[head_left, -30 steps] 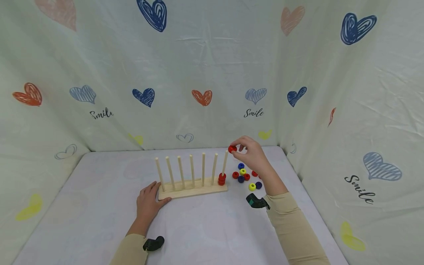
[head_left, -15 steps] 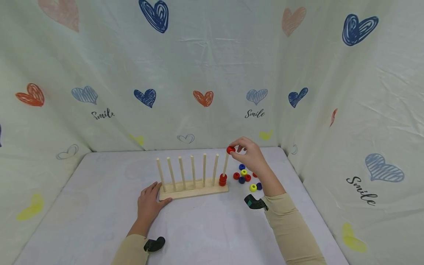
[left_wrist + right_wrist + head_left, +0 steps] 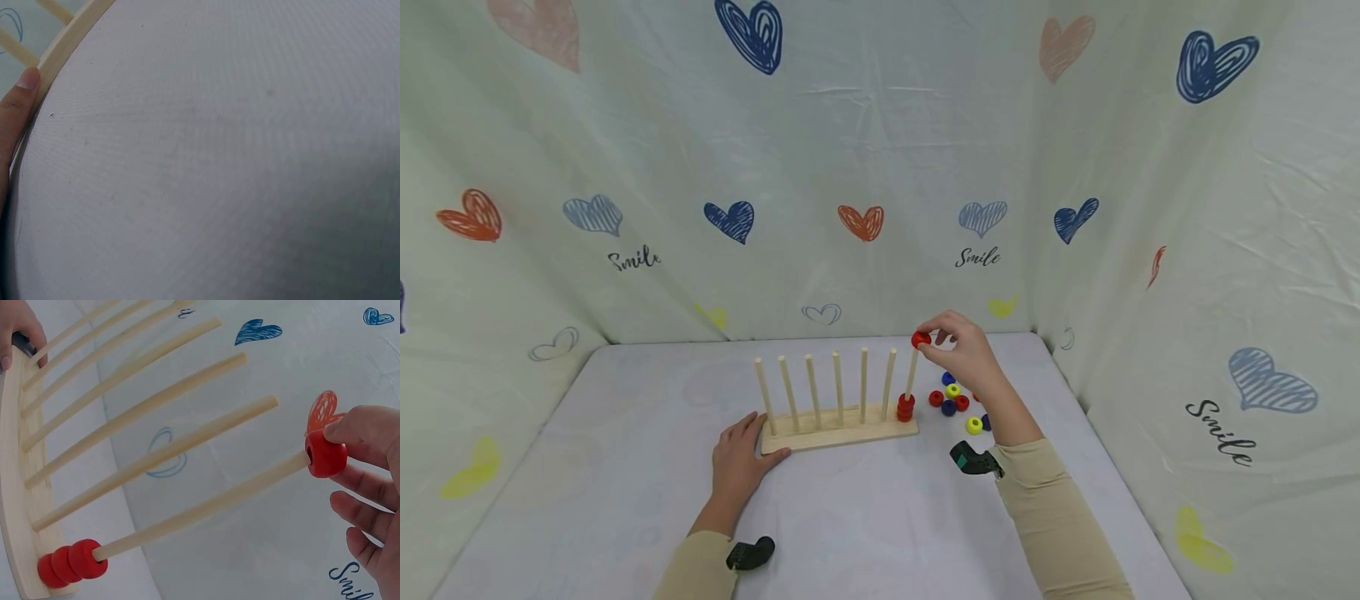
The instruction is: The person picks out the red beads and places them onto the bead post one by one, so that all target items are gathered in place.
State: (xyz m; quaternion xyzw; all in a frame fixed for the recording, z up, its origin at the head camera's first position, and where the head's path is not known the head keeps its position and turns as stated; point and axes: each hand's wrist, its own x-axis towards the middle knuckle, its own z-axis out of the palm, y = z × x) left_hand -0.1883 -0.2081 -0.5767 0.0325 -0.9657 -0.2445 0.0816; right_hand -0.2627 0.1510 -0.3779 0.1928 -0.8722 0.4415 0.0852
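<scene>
A wooden peg stand (image 3: 842, 438) with a row of several upright pegs rests on the table. My left hand (image 3: 739, 460) holds its left end, thumb along the front edge and fingers at the end and behind. Between thumb and index finger, my right hand (image 3: 967, 352) pinches a red bead (image 3: 331, 457) at the top of the rightmost peg (image 3: 206, 505). In the right wrist view the bead's hole faces the peg and meets its tip. Three red beads (image 3: 70, 562) are stacked at that peg's foot; the other pegs are bare. Only a thumb (image 3: 22, 100) shows in the left wrist view.
Right of the stand lie loose beads, among them a yellow bead (image 3: 973, 425), a red bead (image 3: 936, 398) and a dark blue bead (image 3: 949, 407). My right forearm partly covers this group. A heart-printed curtain (image 3: 865, 167) stands behind and beside the white table (image 3: 850, 525).
My right hand has shifted slightly left, bringing the red bead from beside the rightmost peg onto its tip. My left hand stays at the stand's left end.
</scene>
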